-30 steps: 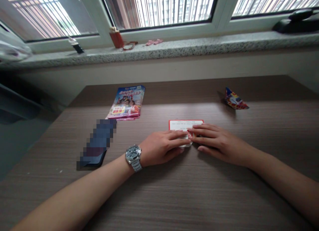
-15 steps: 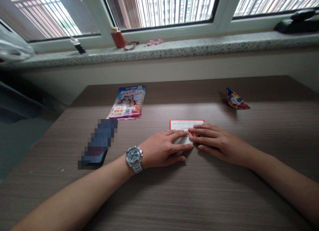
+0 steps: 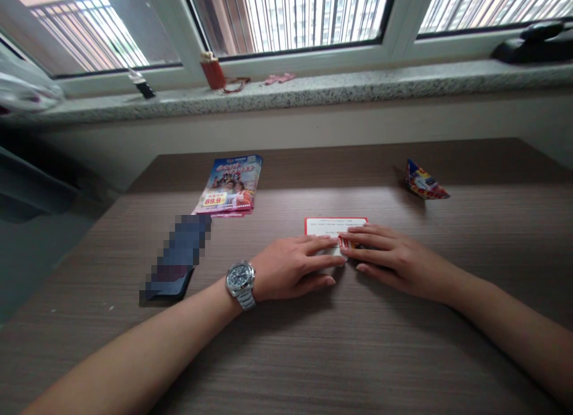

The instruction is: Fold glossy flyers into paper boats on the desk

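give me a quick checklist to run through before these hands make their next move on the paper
1. Bare left hand with silver metal watch touching the white, red-edged paper: ok.
2. Bare right hand touching the paper: ok, at its right part.
3. Paper's near edge lined up: cannot tell, hands cover much of it.
4. Colourful, pointed folded-paper piece apart from both hands: ok.
5. Blue-and-pink printed leaflet stack squared up: not ok, lower sheets stick out.
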Demonstrator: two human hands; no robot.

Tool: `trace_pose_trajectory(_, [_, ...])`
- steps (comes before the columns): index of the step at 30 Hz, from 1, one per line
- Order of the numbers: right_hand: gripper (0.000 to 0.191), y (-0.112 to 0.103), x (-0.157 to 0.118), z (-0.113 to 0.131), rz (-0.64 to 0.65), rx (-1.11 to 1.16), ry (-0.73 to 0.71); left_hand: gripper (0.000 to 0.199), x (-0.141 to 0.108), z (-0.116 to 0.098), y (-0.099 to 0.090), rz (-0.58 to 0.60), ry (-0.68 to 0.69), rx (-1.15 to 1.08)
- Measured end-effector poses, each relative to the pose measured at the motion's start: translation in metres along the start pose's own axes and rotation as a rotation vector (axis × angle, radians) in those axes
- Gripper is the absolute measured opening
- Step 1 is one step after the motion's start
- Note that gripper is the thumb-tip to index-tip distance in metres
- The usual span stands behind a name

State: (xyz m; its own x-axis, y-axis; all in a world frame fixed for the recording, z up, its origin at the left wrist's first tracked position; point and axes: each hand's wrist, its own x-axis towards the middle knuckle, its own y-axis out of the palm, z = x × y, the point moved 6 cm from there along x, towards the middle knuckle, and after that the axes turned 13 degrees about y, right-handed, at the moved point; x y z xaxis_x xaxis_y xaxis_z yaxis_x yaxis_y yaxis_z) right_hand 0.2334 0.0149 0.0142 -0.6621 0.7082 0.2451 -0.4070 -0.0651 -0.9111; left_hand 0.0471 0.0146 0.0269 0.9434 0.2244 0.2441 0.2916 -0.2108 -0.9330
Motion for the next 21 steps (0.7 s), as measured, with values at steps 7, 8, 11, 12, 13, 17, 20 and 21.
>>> trace_pose_trajectory(7, [0.047, 0.0005, 0.0001, -0.0015, 0.011, 0.018, 0.018, 0.042, 0.0008, -0.0055, -0.0014, 0.028, 0.020, 0.051])
trace_pose_trajectory(8, [0.047, 0.0000, 0.0001, -0.0014, 0.007, 0.022, 0.019, 0.042, 0.0009, -0.0057, -0.0017, 0.024, 0.022, 0.050])
trace_pose_trajectory(11, [0.048, -0.0013, 0.0003, -0.0003, -0.002, 0.024, 0.023, 0.041, 0.0014, -0.0053, -0.0017, 0.021, 0.021, 0.047])
trace_pose_trajectory(12, [0.048, -0.0016, 0.0003, 0.0000, -0.004, 0.021, 0.025, 0.041, 0.0016, -0.0052, -0.0016, 0.022, 0.020, 0.047])
trace_pose_trajectory(13, [0.048, -0.0018, 0.0004, 0.0003, -0.004, 0.019, 0.025, 0.041, 0.0019, -0.0051, -0.0014, 0.023, 0.018, 0.047])
trace_pose_trajectory(17, [0.047, -0.0002, 0.0005, -0.0001, 0.008, 0.003, 0.026, 0.043, 0.0024, -0.0046, -0.0004, 0.029, -0.004, 0.046])
trace_pose_trajectory(20, [0.047, 0.0007, 0.0006, -0.0005, 0.011, 0.002, 0.031, 0.044, 0.0020, -0.0041, -0.0004, 0.022, -0.027, 0.048])
trace_pose_trajectory(21, [0.047, 0.0004, 0.0007, -0.0003, 0.006, 0.009, 0.031, 0.043, 0.0019, -0.0042, -0.0005, 0.019, -0.030, 0.050])
